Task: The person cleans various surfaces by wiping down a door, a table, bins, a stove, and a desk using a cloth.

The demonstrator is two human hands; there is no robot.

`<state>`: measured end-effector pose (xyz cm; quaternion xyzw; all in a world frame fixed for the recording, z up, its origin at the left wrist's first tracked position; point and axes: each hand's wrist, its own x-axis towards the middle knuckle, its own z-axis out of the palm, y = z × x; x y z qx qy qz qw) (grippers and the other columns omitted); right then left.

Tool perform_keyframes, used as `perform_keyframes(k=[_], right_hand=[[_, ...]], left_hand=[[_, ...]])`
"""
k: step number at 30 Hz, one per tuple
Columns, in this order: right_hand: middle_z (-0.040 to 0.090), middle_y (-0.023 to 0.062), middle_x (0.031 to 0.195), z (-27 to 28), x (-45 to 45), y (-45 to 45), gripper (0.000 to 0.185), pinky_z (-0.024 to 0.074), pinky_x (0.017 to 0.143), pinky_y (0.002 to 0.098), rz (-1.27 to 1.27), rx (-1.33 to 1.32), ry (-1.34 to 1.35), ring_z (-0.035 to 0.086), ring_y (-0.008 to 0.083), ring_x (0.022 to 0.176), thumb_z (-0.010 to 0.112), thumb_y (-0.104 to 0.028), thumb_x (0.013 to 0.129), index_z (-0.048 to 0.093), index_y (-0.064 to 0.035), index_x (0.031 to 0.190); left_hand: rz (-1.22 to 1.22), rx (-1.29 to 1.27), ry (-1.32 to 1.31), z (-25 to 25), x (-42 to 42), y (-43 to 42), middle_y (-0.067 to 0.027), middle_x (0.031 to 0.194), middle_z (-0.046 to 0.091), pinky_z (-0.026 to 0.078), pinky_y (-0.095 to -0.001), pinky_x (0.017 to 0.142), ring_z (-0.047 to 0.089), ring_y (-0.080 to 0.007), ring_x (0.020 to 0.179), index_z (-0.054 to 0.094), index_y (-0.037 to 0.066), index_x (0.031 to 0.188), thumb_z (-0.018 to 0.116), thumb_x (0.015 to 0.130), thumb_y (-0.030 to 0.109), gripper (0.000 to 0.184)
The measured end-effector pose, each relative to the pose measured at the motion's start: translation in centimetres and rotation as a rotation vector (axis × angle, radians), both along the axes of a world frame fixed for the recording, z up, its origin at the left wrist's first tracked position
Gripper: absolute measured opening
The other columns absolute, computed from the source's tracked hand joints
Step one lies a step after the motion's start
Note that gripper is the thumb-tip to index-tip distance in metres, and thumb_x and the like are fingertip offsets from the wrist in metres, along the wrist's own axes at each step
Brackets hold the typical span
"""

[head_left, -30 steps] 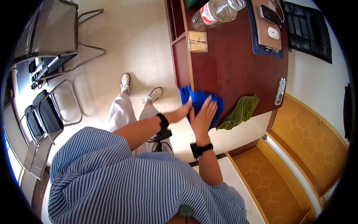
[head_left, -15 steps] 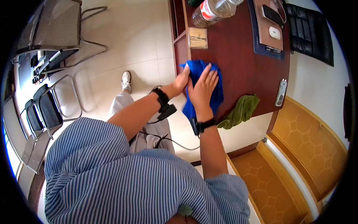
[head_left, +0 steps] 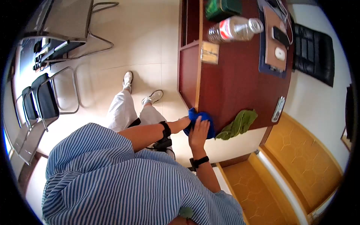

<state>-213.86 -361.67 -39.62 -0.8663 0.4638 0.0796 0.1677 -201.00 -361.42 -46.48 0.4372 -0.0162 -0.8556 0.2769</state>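
Note:
A blue cloth is bunched over the near corner of the dark red wooden desk. My left hand grips the cloth at its left side, with its fingertips hidden in the folds. On top of the cloth lies my right hand, its fingers stretched out and pressed flat. A crumpled green cloth rests just right of the blue one, partly over the desk's near edge.
Farther along the desk are a clear plastic bottle, a toothpick box, a green tin and a phone. A white remote lies near the right edge. A yellow-brown bench stands at right.
Both hands and the blue cloth have moved toward me, down to the desk's near corner. The cloth is more bunched. My view has shifted, and a second shoe now shows.

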Motion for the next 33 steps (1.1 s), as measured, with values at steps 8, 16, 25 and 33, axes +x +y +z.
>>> perform_keyframes(k=[8, 16, 25, 33], right_hand=[[0.051, 0.0259, 0.125, -1.0, 5.1, -4.1, 0.048, 0.0318, 0.109, 0.0532, 0.227, -0.172, 0.03, 0.047, 0.0408, 0.121, 0.045, -0.009, 0.092, 0.043, 0.0055, 0.137], [0.042, 0.0209, 0.141, -2.0, 14.8, -12.4, 0.052, 0.0201, 0.119, 0.0398, 0.423, -0.294, 0.566, 0.037, 0.0304, 0.137, 0.037, -0.011, 0.097, 0.029, 0.0071, 0.145], [0.034, 0.0233, 0.148, -4.4, 24.7, -21.8, 0.058, 0.0211, 0.118, 0.0397, 0.104, -0.196, 0.447, 0.031, 0.033, 0.14, 0.042, -0.009, 0.095, 0.022, 0.0042, 0.149], [0.031, 0.0254, 0.149, -6.5, 29.7, -27.5, 0.074, 0.0265, 0.115, 0.0439, -0.077, -0.173, 0.195, 0.033, 0.04, 0.137, 0.045, 0.008, 0.084, 0.015, 0.0012, 0.152]], left_hand=[[0.074, -0.361, -0.394, -2.7, 7.2, -4.1, -0.0092, 0.094, 0.072, 0.053, -0.0323, 0.076, 0.066, -0.0154, 0.083, 0.069, 0.0, 0.109, 0.062, 0.089, 0.01, 0.023], [0.103, -0.055, -0.071, -4.1, 15.4, -10.2, -0.0077, 0.101, 0.069, 0.054, -0.0316, 0.079, 0.066, -0.0196, 0.09, 0.064, 0.005, 0.115, 0.055, 0.093, 0.014, 0.026], [-0.3, -0.31, -0.003, -1.4, 27.2, -16.4, -0.0102, 0.124, 0.056, 0.046, -0.0335, 0.09, 0.054, -0.021, 0.11, 0.047, 0.003, 0.138, 0.06, 0.09, 0.029, 0.056], [-0.209, -0.297, -0.161, -1.7, 36.2, -21.4, -0.0143, 0.129, 0.055, 0.04, -0.0345, 0.101, 0.051, -0.0233, 0.118, 0.041, 0.0, 0.141, 0.054, 0.09, 0.02, 0.056]])
